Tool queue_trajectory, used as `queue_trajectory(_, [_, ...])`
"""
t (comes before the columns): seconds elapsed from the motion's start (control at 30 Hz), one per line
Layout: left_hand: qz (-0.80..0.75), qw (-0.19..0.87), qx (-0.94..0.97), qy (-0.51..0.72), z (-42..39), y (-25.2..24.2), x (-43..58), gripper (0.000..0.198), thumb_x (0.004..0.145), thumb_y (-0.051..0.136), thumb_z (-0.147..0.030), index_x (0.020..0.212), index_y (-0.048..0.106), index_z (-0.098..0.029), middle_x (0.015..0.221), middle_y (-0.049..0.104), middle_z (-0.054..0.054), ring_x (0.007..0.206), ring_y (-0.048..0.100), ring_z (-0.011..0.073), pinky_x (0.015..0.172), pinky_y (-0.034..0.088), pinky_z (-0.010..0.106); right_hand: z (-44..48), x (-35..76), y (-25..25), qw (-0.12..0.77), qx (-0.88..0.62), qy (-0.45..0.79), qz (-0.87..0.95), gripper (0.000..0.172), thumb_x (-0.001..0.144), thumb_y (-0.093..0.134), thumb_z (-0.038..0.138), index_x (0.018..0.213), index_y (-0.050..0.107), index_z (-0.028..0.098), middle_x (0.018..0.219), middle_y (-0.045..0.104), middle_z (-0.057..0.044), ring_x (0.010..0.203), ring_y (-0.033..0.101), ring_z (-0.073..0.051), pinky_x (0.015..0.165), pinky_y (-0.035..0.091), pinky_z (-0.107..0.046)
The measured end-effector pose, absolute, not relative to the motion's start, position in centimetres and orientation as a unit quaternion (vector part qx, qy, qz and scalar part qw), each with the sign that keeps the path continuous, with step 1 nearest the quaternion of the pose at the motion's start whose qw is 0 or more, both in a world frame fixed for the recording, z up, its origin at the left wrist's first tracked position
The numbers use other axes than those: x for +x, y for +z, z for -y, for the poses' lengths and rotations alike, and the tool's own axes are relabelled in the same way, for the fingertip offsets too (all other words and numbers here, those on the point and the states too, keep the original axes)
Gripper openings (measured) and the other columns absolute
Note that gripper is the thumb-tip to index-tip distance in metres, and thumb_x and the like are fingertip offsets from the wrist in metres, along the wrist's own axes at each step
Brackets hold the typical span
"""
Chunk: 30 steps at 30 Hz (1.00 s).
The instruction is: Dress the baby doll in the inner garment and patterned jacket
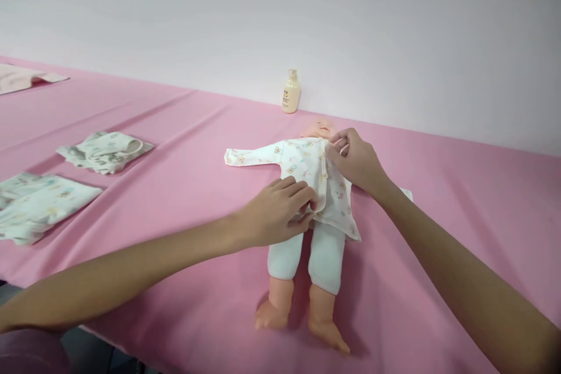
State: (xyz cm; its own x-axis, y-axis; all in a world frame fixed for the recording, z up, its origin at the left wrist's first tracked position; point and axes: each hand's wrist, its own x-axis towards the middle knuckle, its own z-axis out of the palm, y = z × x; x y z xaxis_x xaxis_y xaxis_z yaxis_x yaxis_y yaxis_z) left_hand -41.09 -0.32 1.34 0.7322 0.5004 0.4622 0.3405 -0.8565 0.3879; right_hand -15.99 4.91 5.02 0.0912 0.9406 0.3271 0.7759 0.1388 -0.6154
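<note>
A baby doll lies on its back on a pink sheet, its feet towards me. It has on a white printed wrap shirt and white trousers. One sleeve stretches out to the left; most of the other is hidden behind my right arm. My left hand is closed on the lower edge of the shirt's front flap. Up by the collar, my right hand pinches the shirt's edge between thumb and fingers. Part of the doll's head is hard to make out against the pale wall.
Behind the doll's head a cream pump bottle stands near the wall. To the left lie two folded printed cloths, a smaller one and a larger one. A pale pink cloth rests at the far left. The pink sheet has creases.
</note>
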Motion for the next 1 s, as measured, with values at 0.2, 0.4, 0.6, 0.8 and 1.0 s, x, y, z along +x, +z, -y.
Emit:
queue_trajectory(0.2, [-0.257,0.138,0.917,0.273,0.1,1.7,-43.3,0.024,0.098,0.075,-0.030,0.115,0.060,-0.023,0.112,0.069,0.007,0.101,0.062,0.0252,0.080,0.053,0.037,3.6,-15.8,3.9,0.299,-0.593,0.122,0.738,0.029,0.100,0.072,0.047,0.096,0.054,0.025,0.085,0.064,-0.002,0.069,0.053,-0.018,0.063,0.041,-0.033])
queue_trajectory(0.4, [-0.274,0.231,0.897,0.259,0.2,0.2,-45.2,0.017,0.109,0.063,-0.039,0.115,0.056,-0.024,0.108,0.063,0.005,0.090,0.062,0.0207,0.077,0.053,0.035,7.7,-17.2,2.6,0.223,-0.538,0.045,0.812,0.031,0.099,0.075,0.040,0.092,0.049,0.024,0.095,0.064,-0.005,0.083,0.058,-0.023,0.077,0.046,-0.038])
queue_trajectory(0.6, [-0.290,0.236,0.899,0.230,0.6,1.1,-46.1,0.021,0.114,0.053,-0.044,0.111,0.058,-0.024,0.095,0.063,0.003,0.085,0.061,0.0206,0.077,0.049,0.035,6.4,-18.4,2.4,0.128,-0.494,-0.076,0.857,0.030,0.113,0.060,0.036,0.088,0.050,0.023,0.090,0.065,-0.007,0.076,0.057,-0.023,0.074,0.039,-0.039])
queue_trajectory(0.8, [-0.293,0.229,0.879,0.298,-0.5,2.9,-43.9,0.023,0.113,0.054,-0.041,0.099,0.057,-0.023,0.095,0.066,0.004,0.088,0.060,0.0209,0.078,0.048,0.035,7.3,-17.1,3.1,0.231,-0.547,0.036,0.804,0.031,0.119,0.046,0.040,0.092,0.048,0.024,0.078,0.060,-0.002,0.068,0.055,-0.020,0.066,0.039,-0.035])
queue_trajectory(1.0, [-0.288,0.258,0.861,0.330,-3.0,4.1,-39.3,0.030,0.112,0.054,-0.048,0.101,0.064,-0.022,0.102,0.074,0.005,0.091,0.063,0.0217,0.081,0.049,0.036,8.3,-15.0,2.7,0.492,-0.630,0.231,0.554,0.043,0.117,0.045,0.065,0.099,0.047,0.027,0.079,0.058,0.001,0.068,0.058,-0.018,0.060,0.050,-0.031])
